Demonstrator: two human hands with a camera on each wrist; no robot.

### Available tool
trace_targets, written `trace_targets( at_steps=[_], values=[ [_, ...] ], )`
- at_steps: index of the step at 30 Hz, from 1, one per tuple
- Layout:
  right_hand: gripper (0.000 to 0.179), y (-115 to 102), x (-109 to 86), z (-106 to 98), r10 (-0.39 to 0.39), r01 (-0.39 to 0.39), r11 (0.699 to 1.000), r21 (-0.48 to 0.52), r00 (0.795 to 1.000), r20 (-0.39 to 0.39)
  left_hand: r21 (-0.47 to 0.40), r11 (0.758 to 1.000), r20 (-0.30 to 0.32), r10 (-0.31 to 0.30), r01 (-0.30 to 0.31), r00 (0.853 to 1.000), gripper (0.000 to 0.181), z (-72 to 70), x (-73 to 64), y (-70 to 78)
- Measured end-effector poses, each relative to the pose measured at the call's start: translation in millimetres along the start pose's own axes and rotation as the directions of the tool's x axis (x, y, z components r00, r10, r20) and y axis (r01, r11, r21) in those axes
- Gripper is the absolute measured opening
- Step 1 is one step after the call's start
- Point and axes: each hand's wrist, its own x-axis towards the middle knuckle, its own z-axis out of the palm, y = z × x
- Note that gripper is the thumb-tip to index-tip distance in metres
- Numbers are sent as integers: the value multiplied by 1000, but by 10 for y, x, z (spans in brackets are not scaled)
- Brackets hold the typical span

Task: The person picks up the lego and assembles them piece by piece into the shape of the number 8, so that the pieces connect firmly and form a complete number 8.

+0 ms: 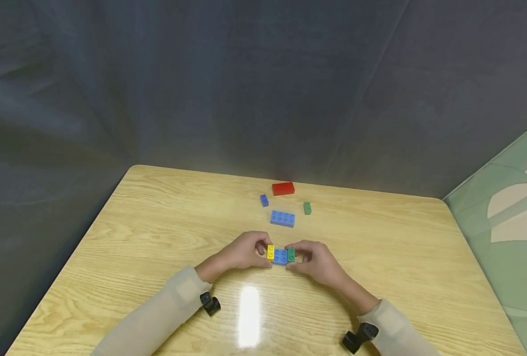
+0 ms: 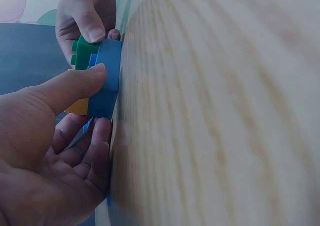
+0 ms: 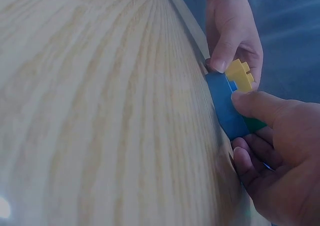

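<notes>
In the head view a blue toy brick point(image 1: 280, 256) rests on the wooden table with a small yellow brick point(image 1: 270, 252) on its left end and a small green brick point(image 1: 291, 254) on its right end. Its middle studs show between the two. My left hand point(image 1: 245, 250) grips the yellow end, thumb on the near side and fingers on the far side. From the other side my right hand point(image 1: 316, 262) pinches the green end the same way. The left wrist view shows the blue brick's side point(image 2: 106, 80) down against the tabletop.
Beyond the hands lies a second blue brick point(image 1: 283, 218) with two rows of studs. Behind it are a small blue brick point(image 1: 264, 200), a small green brick point(image 1: 307, 208) and a red brick point(image 1: 283, 189) near the table's point(image 1: 179, 207) far edge. A dark curtain point(image 1: 245, 89) hangs behind.
</notes>
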Motion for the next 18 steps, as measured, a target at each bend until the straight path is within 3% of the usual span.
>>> trace_targets(
  at_steps=[18],
  values=[
    [36, 9, 8, 20, 18, -18, 1000, -6, 1000, -12, -32, 999, 64, 8, -6, 998, 36, -86, -6, 38]
  ],
)
